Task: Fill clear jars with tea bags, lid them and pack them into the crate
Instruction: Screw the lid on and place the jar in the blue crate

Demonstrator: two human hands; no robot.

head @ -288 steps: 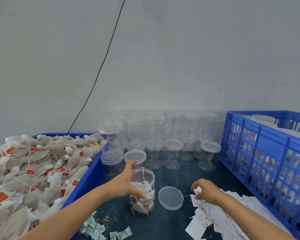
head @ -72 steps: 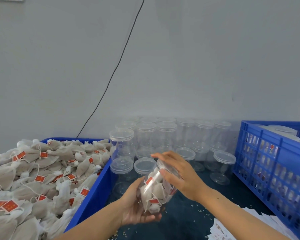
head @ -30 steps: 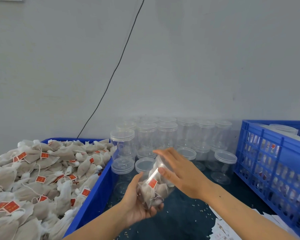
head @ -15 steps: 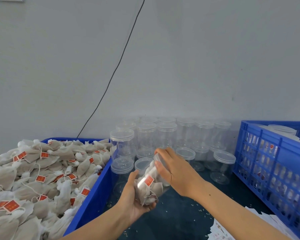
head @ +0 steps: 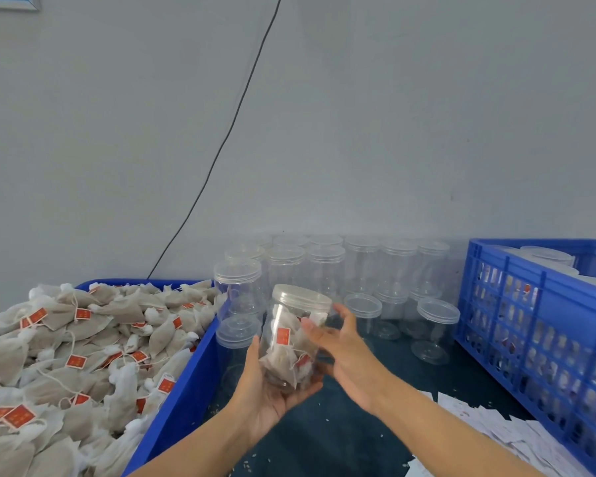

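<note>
The filled jar [head: 291, 342], tipped toward two o'clock half a second ago with the right hand over its mouth, now stands close to upright with its lid [head: 305, 293] on, and the right hand has drawn back to its side.

At nine o'clock, a blue bin [head: 186, 383] is heaped with tea bags [head: 83, 356] carrying small red tags. At centre, just right of the bin wall, the left hand [head: 265, 397] cradles the jar from below, its base in the palm, thumb up the left side and fingers curled round the bottom. Tea bags show through the clear wall. The right hand [head: 344, 352] lies against the jar's right side, its fingers straight and slightly spread, the thumb across the front; whether they press the plastic cannot be told.

Behind them, toward twelve o'clock, rows of empty clear jars [head: 362, 266] with lids stand against the grey wall, some stacked. A black cable [head: 227, 132] runs up the wall. At three o'clock a blue slatted crate [head: 537, 304] holds lidded jars. At five o'clock, white paper slips [head: 516, 438] lie scattered on the dark tabletop [head: 341, 438].
</note>
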